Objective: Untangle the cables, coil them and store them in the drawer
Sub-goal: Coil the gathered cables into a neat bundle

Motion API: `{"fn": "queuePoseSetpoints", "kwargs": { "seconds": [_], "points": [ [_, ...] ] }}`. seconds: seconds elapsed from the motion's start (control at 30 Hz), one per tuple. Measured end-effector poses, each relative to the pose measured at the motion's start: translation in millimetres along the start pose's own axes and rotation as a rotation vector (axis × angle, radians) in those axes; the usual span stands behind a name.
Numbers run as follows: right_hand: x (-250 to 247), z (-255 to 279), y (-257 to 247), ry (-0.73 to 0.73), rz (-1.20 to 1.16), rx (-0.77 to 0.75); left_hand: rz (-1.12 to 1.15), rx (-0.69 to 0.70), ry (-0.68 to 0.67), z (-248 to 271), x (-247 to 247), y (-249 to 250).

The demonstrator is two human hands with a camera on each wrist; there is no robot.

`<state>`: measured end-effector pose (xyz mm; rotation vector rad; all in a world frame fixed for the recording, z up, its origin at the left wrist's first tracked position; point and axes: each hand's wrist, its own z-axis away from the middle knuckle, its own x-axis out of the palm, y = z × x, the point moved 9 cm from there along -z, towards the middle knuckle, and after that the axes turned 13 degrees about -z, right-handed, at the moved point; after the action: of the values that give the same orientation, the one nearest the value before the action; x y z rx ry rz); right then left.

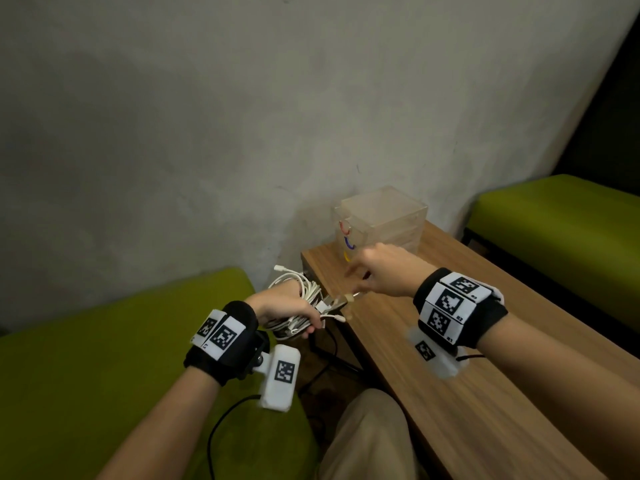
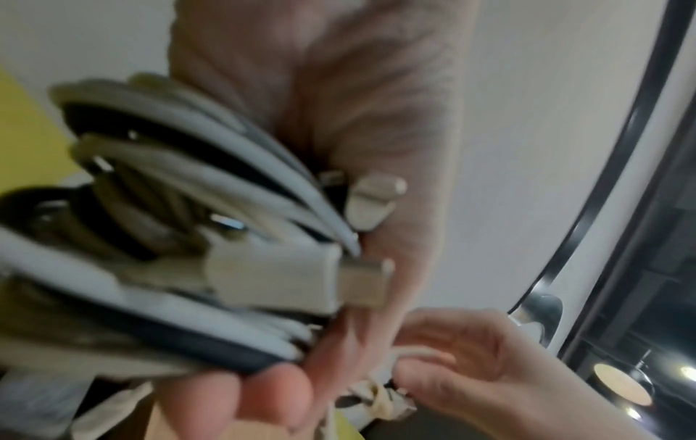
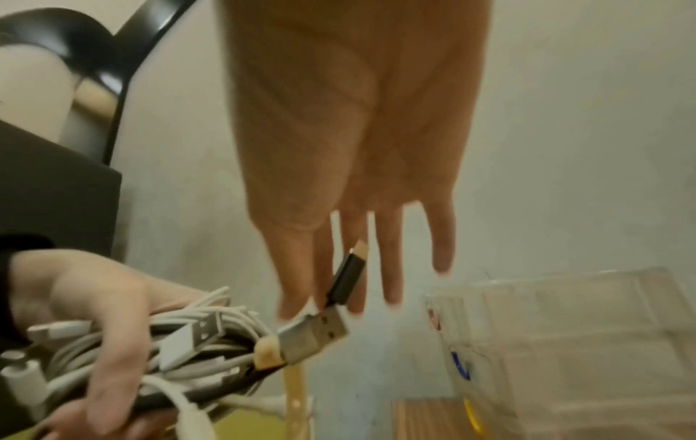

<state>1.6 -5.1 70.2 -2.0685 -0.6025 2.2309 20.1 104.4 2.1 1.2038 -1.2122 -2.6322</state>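
Note:
My left hand (image 1: 304,318) grips a bundle of coiled white and dark cables (image 1: 294,306) just off the left end of the wooden table (image 1: 450,368). Up close, the left hand (image 2: 331,342) has its fingers curled round the cables (image 2: 169,208), with a white USB plug (image 2: 293,279) sticking out. My right hand (image 1: 358,271) hovers over the table's end, between the bundle and the clear drawer unit (image 1: 384,220). Its fingers (image 3: 390,268) are straight and hold nothing. The drawer unit (image 3: 565,342) stands to the lower right of them, its drawers pushed in.
The drawer unit has red (image 1: 344,226), blue (image 1: 349,243) and yellow (image 1: 347,257) handles and stands against the grey wall. Green benches lie at the left (image 1: 86,358) and far right (image 1: 561,230). My knee (image 1: 370,438) is beside the table; black leads trail on the floor.

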Motion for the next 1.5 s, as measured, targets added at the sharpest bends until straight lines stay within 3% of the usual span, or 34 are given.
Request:
{"fn": "queuePoseSetpoints", "kwargs": {
  "seconds": [0.07,0.17,0.3,0.43,0.6,0.73,0.83,0.9,1.03,1.1,1.17,1.33,1.5],
  "points": [
    [-2.5,3.5,-9.7,0.110,-0.003,-0.130,0.065,0.003,0.016,-1.2,0.5,-1.8],
    [19.6,9.4,-24.8,0.087,-0.010,-0.271,0.188,0.044,0.009,-4.2,0.0,3.0],
    [23.8,9.5,-30.2,0.162,0.047,-0.338,0.291,0.211,-0.204,6.5,13.1,31.3],
    [15.2,8.9,-40.5,0.166,-0.298,-0.387,0.378,0.394,-0.411,25.5,22.1,58.9],
    [16.0,12.9,-33.2,0.138,-0.852,-0.309,0.546,0.522,-0.454,34.2,8.5,63.2],
    [17.7,7.0,-34.4,0.077,-1.172,-0.271,0.748,0.539,-0.358,30.7,1.2,60.7],
    [18.3,2.0,-25.3,0.125,-1.313,-0.199,0.859,0.483,-0.226,17.7,-8.2,54.1],
    [21.8,-1.5,-15.8,0.184,-1.293,-0.146,0.755,0.455,-0.119,9.0,-15.2,48.4],
    [15.0,-5.9,5.8,0.378,-0.973,-0.047,0.546,0.333,0.147,-2.4,-26.5,33.6],
    [11.0,-6.6,8.7,0.402,-0.884,-0.015,0.386,0.299,0.290,-5.6,-31.9,32.2],
    [11.2,-6.4,10.8,0.394,-0.873,0.023,0.313,0.296,0.335,-6.1,-33.1,33.6],
    [14.2,-9.9,13.2,0.345,-1.001,0.125,0.458,0.338,0.350,-10.2,-32.3,34.4],
    [5.1,-9.5,17.5,0.420,-1.114,0.189,0.720,0.268,0.566,-8.1,-33.5,34.2]
  ]
}}
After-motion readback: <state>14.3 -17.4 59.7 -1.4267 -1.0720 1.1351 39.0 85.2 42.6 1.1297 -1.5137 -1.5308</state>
